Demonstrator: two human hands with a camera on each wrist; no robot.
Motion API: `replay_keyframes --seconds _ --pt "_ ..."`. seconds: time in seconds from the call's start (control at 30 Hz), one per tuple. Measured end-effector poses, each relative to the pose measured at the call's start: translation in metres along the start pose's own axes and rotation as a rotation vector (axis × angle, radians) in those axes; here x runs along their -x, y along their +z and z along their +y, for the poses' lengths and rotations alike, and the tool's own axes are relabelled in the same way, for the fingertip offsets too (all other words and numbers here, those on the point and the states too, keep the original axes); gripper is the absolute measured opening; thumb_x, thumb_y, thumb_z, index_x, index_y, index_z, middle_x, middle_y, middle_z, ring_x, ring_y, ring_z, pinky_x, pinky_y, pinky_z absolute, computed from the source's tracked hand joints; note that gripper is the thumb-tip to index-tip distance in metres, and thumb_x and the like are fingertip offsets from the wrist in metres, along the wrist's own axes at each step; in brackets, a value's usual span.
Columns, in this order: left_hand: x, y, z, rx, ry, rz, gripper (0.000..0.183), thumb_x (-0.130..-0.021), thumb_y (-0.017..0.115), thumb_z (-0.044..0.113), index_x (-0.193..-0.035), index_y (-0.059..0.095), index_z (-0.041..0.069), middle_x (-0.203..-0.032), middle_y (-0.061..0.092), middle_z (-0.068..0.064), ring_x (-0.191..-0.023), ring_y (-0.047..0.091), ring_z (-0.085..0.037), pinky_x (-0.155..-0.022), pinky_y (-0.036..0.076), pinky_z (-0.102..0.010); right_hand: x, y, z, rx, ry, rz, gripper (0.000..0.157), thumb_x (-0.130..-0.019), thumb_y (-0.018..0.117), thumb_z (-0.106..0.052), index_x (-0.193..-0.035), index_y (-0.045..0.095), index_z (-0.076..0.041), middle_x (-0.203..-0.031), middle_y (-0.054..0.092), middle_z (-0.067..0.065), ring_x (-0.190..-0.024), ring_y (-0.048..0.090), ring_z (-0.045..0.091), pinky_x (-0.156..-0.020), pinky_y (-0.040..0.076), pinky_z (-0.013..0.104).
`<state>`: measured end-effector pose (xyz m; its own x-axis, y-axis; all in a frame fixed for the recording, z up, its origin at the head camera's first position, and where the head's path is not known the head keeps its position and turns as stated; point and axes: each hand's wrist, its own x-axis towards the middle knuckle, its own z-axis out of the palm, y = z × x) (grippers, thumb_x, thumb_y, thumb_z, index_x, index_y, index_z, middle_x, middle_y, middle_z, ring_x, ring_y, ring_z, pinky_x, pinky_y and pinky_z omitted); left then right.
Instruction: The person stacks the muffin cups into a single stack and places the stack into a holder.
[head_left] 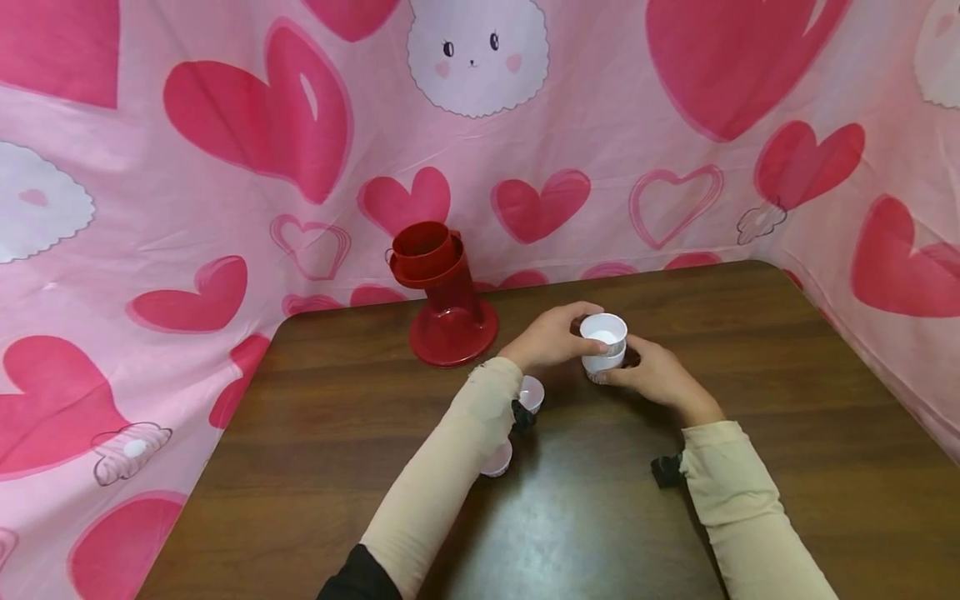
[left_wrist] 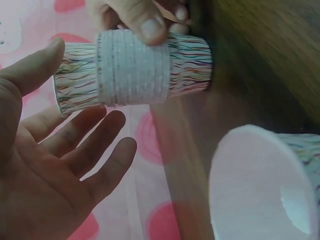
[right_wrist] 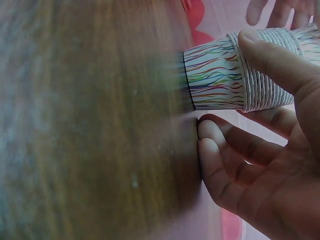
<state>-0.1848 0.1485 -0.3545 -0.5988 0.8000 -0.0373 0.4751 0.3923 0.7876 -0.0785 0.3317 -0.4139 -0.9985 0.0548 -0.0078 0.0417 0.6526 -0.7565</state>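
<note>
A stack of nested paper cups [right_wrist: 270, 65], white with wavy coloured lines, stands upright over the wooden table [head_left: 360, 433]. My right hand [head_left: 660, 375] grips the stack, its thumb across the packed rims and its fingers on the other side. At the top, a paper cup [left_wrist: 77, 77] sticks up out of the stack, open end up. My left hand [head_left: 557, 337] holds this top cup near its rim between thumb and fingers; the other fingers are spread apart. Two more paper cups stand by my left forearm, a farther cup [head_left: 532, 392] and a nearer cup [head_left: 498, 460], both partly hidden by the sleeve.
A red stand [head_left: 453, 333] with a round base and a tilted red cylinder [head_left: 423, 250] on top is at the table's back left. A pink curtain [head_left: 600, 142] with hearts hangs behind the table and along its sides.
</note>
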Motion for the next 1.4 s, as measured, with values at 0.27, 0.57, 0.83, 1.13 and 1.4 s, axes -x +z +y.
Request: replay_keyframes --seconds 0.27,0.57,0.83,1.13,1.4 --pt "-0.002 0.006 -0.004 -0.095 -0.037 -0.039 0.060 -0.089 0.080 0.026 -0.143 0.058 0.011 -0.127 0.064 -0.001 -0.107 0.057 -0.012 -0.089 0.046 -0.025 0.000 0.000 0.001 0.001 -0.008 -0.005 0.067 -0.083 0.085 -0.037 -0.129 0.059 0.004 -0.116 0.066 0.021 -0.102 0.060 0.035 -0.088 0.048 0.054" --pt "0.001 0.006 -0.003 -0.144 -0.082 -0.082 0.066 -0.091 0.077 0.031 -0.148 0.053 0.011 -0.136 0.062 -0.003 -0.113 0.056 -0.014 -0.092 0.046 -0.028 -0.001 0.000 0.000 0.002 -0.011 -0.007 0.068 -0.083 0.084 -0.036 -0.132 0.059 0.003 -0.118 0.066 0.021 -0.105 0.059 0.036 -0.090 0.047 0.055" --pt "0.002 0.012 0.007 -0.353 -0.123 -0.051 0.066 -0.093 0.072 0.043 -0.149 0.052 0.017 -0.142 0.059 -0.002 -0.118 0.058 -0.014 -0.093 0.048 -0.031 0.000 -0.001 -0.001 -0.010 0.002 -0.016 0.069 -0.084 0.084 -0.037 -0.134 0.057 0.002 -0.122 0.064 0.023 -0.108 0.058 0.038 -0.093 0.045 0.057" --pt "0.019 -0.003 0.000 -0.463 -0.062 -0.191 0.062 -0.099 0.067 0.035 -0.153 0.046 0.015 -0.150 0.051 -0.001 -0.136 0.047 -0.015 -0.111 0.036 -0.032 0.003 0.000 -0.004 -0.010 0.003 -0.032 0.070 -0.083 0.084 -0.037 -0.133 0.057 0.005 -0.118 0.066 0.022 -0.105 0.059 0.036 -0.090 0.047 0.056" --pt "0.047 -0.016 -0.018 -0.485 -0.167 -0.346 0.072 -0.090 0.078 0.033 -0.152 0.047 0.015 -0.148 0.053 -0.006 -0.135 0.048 -0.022 -0.111 0.037 -0.039 0.001 0.000 -0.003 -0.006 0.001 -0.012 0.067 -0.082 0.085 -0.035 -0.129 0.059 0.004 -0.113 0.067 0.020 -0.104 0.060 0.036 -0.090 0.047 0.054"
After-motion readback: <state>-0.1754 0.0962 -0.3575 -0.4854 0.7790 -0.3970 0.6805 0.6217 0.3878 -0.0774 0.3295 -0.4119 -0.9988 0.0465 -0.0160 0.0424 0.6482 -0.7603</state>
